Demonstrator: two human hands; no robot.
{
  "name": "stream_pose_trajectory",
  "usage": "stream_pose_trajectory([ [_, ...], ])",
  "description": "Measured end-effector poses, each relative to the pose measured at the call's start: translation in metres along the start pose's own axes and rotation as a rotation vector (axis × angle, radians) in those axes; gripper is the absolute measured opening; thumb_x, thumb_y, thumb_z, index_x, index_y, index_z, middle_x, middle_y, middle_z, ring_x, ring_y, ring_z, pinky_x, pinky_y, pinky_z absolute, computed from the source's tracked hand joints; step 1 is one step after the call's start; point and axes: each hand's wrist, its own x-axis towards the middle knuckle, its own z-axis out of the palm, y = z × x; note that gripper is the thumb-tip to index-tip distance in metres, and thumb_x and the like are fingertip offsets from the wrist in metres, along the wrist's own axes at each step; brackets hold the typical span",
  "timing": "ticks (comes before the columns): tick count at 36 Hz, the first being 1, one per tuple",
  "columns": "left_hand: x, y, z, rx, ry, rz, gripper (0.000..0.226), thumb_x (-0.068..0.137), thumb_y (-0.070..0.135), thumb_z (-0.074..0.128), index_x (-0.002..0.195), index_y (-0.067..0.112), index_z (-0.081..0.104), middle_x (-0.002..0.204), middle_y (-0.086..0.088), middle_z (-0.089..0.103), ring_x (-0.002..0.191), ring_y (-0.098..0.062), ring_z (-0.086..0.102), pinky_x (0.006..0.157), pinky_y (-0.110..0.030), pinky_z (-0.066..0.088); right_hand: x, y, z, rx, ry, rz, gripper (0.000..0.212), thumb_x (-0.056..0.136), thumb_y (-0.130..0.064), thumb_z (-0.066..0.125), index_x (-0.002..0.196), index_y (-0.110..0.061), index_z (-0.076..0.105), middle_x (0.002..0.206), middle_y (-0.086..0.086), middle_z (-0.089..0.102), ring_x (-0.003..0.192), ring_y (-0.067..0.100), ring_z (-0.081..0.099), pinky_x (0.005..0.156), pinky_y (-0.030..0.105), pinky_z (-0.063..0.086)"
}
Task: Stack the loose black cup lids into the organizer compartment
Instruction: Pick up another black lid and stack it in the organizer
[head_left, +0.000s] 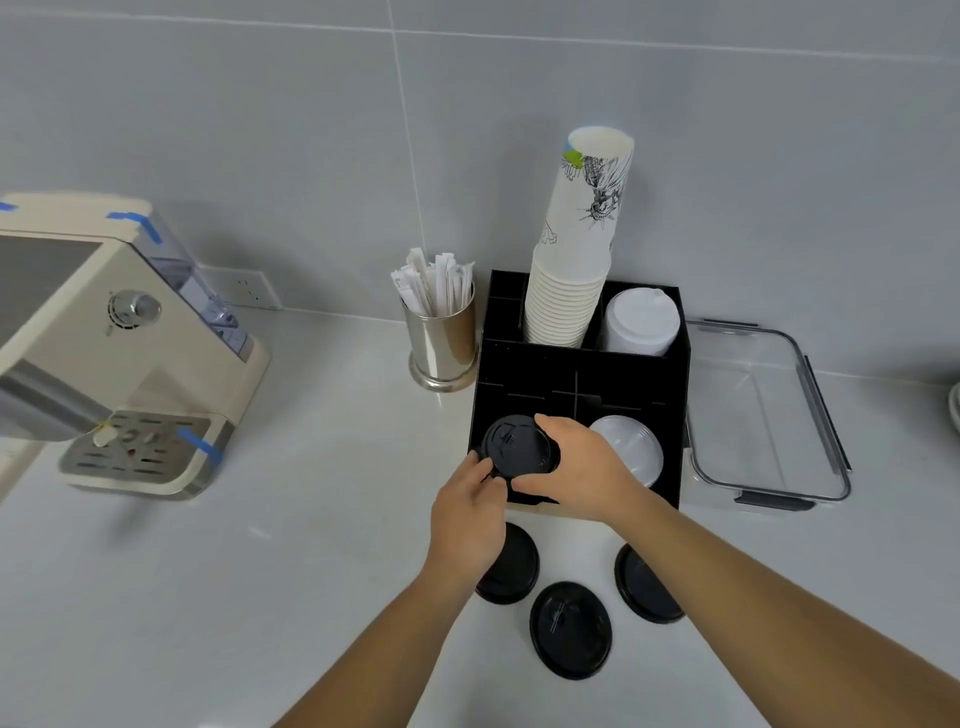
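A black cup lid (519, 446) is held over the front left compartment of the black organizer (582, 374). My left hand (467, 514) grips its near left edge and my right hand (576, 467) grips its right side. Three more black lids lie loose on the counter below the organizer: one on the left (514, 569) half hidden by my left wrist, one in the middle (570, 630), one on the right (644, 584) partly under my right forearm. I cannot tell how far the held lid sits inside the compartment.
The organizer also holds clear lids (631, 449) at front right, white lids (641, 322) and a tall stack of paper cups (576, 249) behind. A steel cup of wrapped stirrers (441, 332) stands to its left, a coffee machine (104, 343) far left, a clear lidded box (763, 410) right.
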Motion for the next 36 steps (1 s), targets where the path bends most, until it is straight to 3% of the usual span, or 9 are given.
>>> stream_pose_trajectory([
  [4,0.003,0.001,0.0,0.021,-0.019,0.033,0.042,0.096,0.01,0.044,0.088,0.047,0.064,0.089,0.029,0.065,0.085,0.017,0.059,0.075,-0.005,0.045,0.007,0.0,0.001,-0.022,0.017,-0.014,0.088,0.072,-0.039,0.081,0.146,-0.013,0.042,0.143,0.003,0.049,0.131,0.022,0.047,0.106,0.029,0.039],
  [6,0.004,0.002,0.002,0.044,-0.026,0.026,0.035,0.096,0.014,0.045,0.096,0.044,0.064,0.098,0.027,0.065,0.096,0.007,0.06,0.083,-0.01,0.044,0.011,0.001,0.001,-0.034,0.023,-0.008,0.081,0.07,-0.039,0.081,0.14,-0.014,0.048,0.137,0.003,0.055,0.126,0.023,0.052,0.103,0.031,0.044],
  [9,0.007,0.004,0.003,0.047,-0.032,0.014,0.03,0.096,0.02,0.047,0.121,0.026,0.064,0.122,0.01,0.065,0.117,-0.009,0.057,0.101,-0.026,0.044,0.017,0.004,0.002,-0.06,0.037,-0.026,0.054,0.067,-0.039,0.082,0.111,-0.016,0.061,0.109,0.0,0.067,0.1,0.018,0.063,0.085,0.033,0.054],
  [16,0.012,0.004,0.001,0.058,-0.054,0.036,0.029,0.098,0.017,0.046,0.12,0.027,0.062,0.104,0.02,0.059,0.104,-0.002,0.052,0.089,-0.019,0.036,0.023,0.001,0.003,-0.099,0.015,-0.054,0.053,0.068,-0.039,0.081,0.111,-0.018,0.06,0.108,-0.002,0.066,0.098,0.019,0.062,0.085,0.038,0.056],
  [22,0.016,0.004,-0.001,0.114,-0.074,0.022,0.037,0.096,0.016,0.046,0.08,0.048,0.052,0.084,0.021,0.06,0.079,0.001,0.056,0.068,-0.007,0.042,0.027,0.001,0.004,-0.151,0.007,-0.05,0.059,0.07,-0.038,0.081,0.119,-0.014,0.059,0.115,0.004,0.064,0.102,0.022,0.06,0.089,0.036,0.053],
  [26,0.019,0.0,0.0,0.118,-0.082,0.005,0.034,0.095,0.016,0.045,0.082,0.045,0.056,0.088,0.006,0.065,0.079,-0.008,0.055,0.068,-0.013,0.042,0.025,-0.001,0.005,-0.151,0.008,-0.039,0.06,0.07,-0.038,0.08,0.12,-0.015,0.058,0.115,0.004,0.064,0.105,0.024,0.061,0.09,0.038,0.053],
  [31,0.022,-0.003,0.0,0.086,-0.087,-0.009,0.028,0.095,0.015,0.045,0.098,0.038,0.061,0.081,0.014,0.057,0.072,-0.004,0.049,0.065,-0.011,0.038,0.026,-0.002,0.004,-0.127,0.006,-0.02,0.056,0.07,-0.036,0.081,0.117,-0.015,0.059,0.114,0.003,0.064,0.102,0.022,0.061,0.088,0.036,0.054],
  [34,0.022,-0.003,-0.001,0.075,-0.08,-0.025,0.038,0.094,0.015,0.046,0.082,0.049,0.057,0.08,0.013,0.057,0.078,-0.007,0.049,0.065,-0.012,0.038,0.025,-0.003,0.003,-0.13,-0.014,-0.012,0.055,0.07,-0.035,0.081,0.116,-0.016,0.059,0.113,0.005,0.066,0.1,0.022,0.062,0.086,0.036,0.055],
  [36,0.022,-0.001,-0.002,0.058,-0.08,-0.045,0.032,0.095,0.015,0.047,0.097,0.043,0.064,0.08,0.017,0.055,0.078,-0.005,0.05,0.066,-0.011,0.038,0.023,-0.005,0.001,-0.128,-0.033,0.0,0.06,0.072,-0.033,0.08,0.125,-0.015,0.055,0.118,0.006,0.065,0.104,0.024,0.062,0.089,0.037,0.055],
])
